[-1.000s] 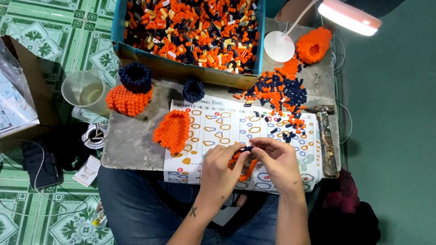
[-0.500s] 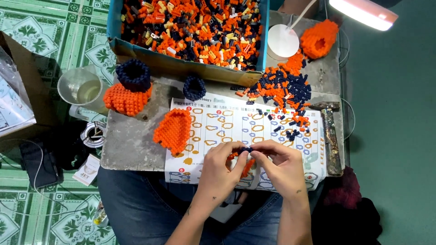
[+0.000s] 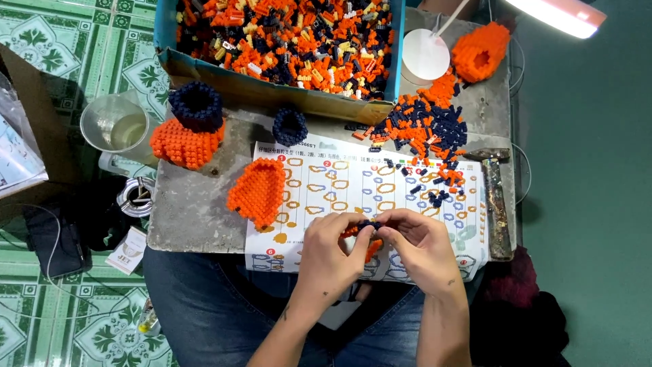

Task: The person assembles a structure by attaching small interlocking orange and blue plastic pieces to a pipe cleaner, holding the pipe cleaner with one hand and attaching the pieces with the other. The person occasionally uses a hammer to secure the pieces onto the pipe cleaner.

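Small studded brick piece [image 3: 369,234] — orange, dark-topped — pinched between both hands' fingers [image 3: 377,230].

A lit lamp [image 3: 553,15] at the top right corner glares white and blows out. It lights the bench [image 3: 197,211] brightly and evenly; the bricks' colours read crisp. The hands [image 3: 373,248] are sharp, casting a soft shadow on the sheet [image 3: 339,183]. The floor at the right falls dim. The left tiles bow slightly toward the edge.
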